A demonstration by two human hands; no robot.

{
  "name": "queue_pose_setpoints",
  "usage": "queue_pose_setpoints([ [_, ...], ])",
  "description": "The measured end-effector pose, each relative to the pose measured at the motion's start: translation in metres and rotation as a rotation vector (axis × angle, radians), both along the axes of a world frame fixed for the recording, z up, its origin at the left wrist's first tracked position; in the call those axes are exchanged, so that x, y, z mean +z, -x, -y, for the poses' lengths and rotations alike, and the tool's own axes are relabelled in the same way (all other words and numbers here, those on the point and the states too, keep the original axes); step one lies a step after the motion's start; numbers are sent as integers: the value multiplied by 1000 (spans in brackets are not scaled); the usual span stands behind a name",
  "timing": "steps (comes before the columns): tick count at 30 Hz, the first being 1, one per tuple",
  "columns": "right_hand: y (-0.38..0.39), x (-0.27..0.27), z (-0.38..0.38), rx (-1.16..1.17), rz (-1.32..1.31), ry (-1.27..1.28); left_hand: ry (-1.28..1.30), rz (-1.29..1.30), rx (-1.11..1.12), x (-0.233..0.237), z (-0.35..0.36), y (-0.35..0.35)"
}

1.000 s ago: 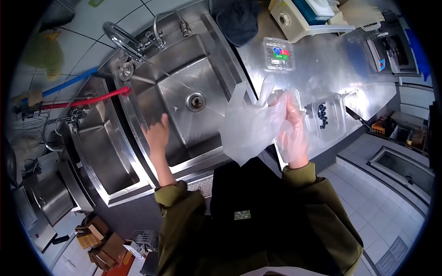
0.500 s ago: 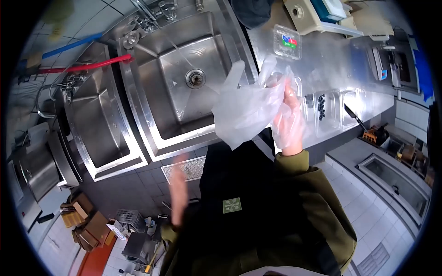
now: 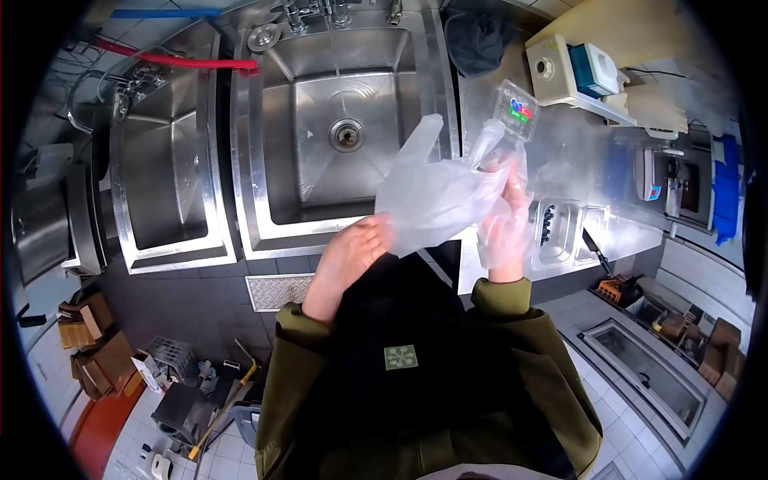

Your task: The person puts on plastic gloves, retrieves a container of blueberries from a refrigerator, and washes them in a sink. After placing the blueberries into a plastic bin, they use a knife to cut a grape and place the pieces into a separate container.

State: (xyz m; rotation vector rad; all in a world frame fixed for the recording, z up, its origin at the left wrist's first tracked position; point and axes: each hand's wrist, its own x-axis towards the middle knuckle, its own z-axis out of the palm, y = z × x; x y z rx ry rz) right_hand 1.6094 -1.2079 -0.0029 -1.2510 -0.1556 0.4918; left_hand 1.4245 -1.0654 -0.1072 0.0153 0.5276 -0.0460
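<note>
A translucent disposable plastic glove [image 3: 432, 200] spreads out in front of me, over the near right edge of the large sink. My right hand [image 3: 508, 216] wears a similar thin clear glove, wrinkled loosely at the wrist, and its fingers close on the far side of the loose glove. At the opposite, open end, my bare left hand [image 3: 352, 256] has its curled fingertips on the edge; the plastic partly veils them. Past my right hand, a clear tub [image 3: 558, 232] with small dark round berries stands on the steel counter.
The large steel sink [image 3: 292, 216] has water running from its tap. A smaller sink [image 3: 128, 216] lies left. On the counter are a labelled clear clamshell box [image 3: 516, 112], a dark cloth [image 3: 476, 44] and a black-handled knife [image 3: 596, 250]. Cardboard boxes [image 3: 104, 360] lie at lower left.
My left hand has come up from beside my body to the edge of the loose glove. My right hand still holds that glove. The view has turned somewhat.
</note>
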Motion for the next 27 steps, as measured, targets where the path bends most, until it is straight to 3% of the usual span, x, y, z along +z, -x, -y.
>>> queue_pose_setpoints([
  [1, -5, -1, 2, -15, -220, -152, 98, 58, 20, -5, 3, -4],
  [3, -18, -10, 10, 125, -57, -36, 292, 171, 54, -6, 6, -13],
  [4, -23, -12, 13, 195, 24, 23, 223, 183, 107, -5, 14, -19],
  [7, -33, 10, 5, 204, 301, 517, -813, 56, 6, 12, 29, -53],
  [9, -33, -10, 13, -114, 731, 596, -335, 206, 162, 20, 32, -62],
  [10, -19, -12, 13, -240, 732, 573, -94, 279, 236, 25, 32, -68],
  [11, -2, -2, 6, -364, 731, 547, -139, 277, 244, 32, 33, -74],
  [13, 30, 25, -7, 65, 972, 676, -226, 266, 253, 45, 37, -81],
  [14, 42, 33, -17, 255, 1053, 681, -324, 378, 295, 43, 43, -88],
  [18, 45, -4, -9, 405, 1014, 639, -406, 282, 299, 45, 43, -92],
  [21, 48, 1, -14, 506, 64, 136, -1, 296, 447, 43, 34, -100],
  [25, 50, 3, -15, 556, 418, 423, 81, 669, 442, 22, 25, -114],
  [27, 45, 3, -15, 599, 457, 392, -429, 588, 341, 53, 15, -119],
])
